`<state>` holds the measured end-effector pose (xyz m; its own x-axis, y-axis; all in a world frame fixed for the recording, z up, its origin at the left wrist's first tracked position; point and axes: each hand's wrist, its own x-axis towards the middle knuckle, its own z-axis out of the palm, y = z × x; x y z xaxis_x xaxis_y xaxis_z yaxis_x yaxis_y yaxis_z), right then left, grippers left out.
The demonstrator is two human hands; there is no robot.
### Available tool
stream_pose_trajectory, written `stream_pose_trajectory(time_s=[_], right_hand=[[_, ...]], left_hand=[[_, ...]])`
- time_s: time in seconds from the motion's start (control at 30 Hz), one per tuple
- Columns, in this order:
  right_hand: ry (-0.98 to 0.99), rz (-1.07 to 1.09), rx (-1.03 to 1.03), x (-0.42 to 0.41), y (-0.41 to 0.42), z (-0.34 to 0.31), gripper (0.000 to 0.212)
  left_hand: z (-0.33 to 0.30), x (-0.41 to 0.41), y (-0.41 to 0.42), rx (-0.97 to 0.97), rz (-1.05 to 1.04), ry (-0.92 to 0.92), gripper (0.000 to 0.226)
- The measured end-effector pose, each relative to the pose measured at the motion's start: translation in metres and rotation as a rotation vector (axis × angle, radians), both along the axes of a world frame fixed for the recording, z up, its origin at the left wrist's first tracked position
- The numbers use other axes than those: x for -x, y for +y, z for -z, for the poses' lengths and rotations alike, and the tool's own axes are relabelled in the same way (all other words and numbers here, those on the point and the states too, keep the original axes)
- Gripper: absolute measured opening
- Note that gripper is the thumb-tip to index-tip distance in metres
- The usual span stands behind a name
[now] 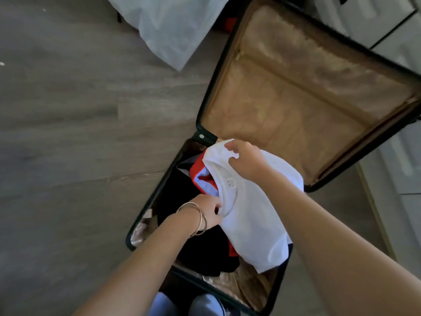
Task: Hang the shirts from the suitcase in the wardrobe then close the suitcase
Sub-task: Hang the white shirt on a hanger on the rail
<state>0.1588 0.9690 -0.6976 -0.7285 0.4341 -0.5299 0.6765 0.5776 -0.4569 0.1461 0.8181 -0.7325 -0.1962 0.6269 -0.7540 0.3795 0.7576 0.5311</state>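
Observation:
A black suitcase (159, 192) lies open on the floor, its tan-lined lid (307, 92) folded back to the upper right. A white T-shirt (257, 220) is held above the near half. My left hand (210, 213), with bangles on the wrist, pinches the shirt at its collar. My right hand (246, 159) grips the shirt's upper shoulder edge. Under it lie a red and light-blue garment (200, 176) and dark clothing (196, 247). The wardrobe is not in view.
Grey wood-look floor (79, 133) spreads to the left. A white sheet (170, 26) hangs down at the top. Pale furniture with drawers (387, 21) stands at the top right, behind the lid. My knees in blue (182, 304) are at the bottom edge.

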Motion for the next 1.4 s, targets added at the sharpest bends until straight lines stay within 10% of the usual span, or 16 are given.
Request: stream_pose_trajectory(time_s=[0.37, 0.47, 0.63, 0.83, 1.17, 1.4], right_hand=[[-0.007, -0.065, -0.155, 0.013, 0.015, 0.091, 0.054], [0.009, 0.016, -0.183, 0.013, 0.015, 0.076, 0.022], [0.031, 0.124, -0.196, 0.007, 0.019, 0.013, 0.029], [0.137, 0.123, -0.109, 0.002, 0.020, -0.136, 0.041], [0.335, 0.126, 0.067, 0.023, -0.003, -0.442, 0.013], [0.426, -0.070, 0.099, 0.060, -0.025, -0.625, 0.029]], left_hand=[[0.064, -0.028, 0.023, 0.070, 0.661, 0.124, 0.028], [0.054, -0.024, 0.020, 0.100, 0.615, 0.054, 0.016], [0.007, -0.012, 0.001, 0.121, 0.217, -0.072, 0.038], [-0.128, 0.001, -0.022, -0.059, -0.228, 0.020, 0.035], [-0.448, 0.051, -0.056, -0.294, -0.457, 0.228, 0.032], [-0.638, 0.081, -0.091, -0.315, -0.507, 0.439, 0.018]])
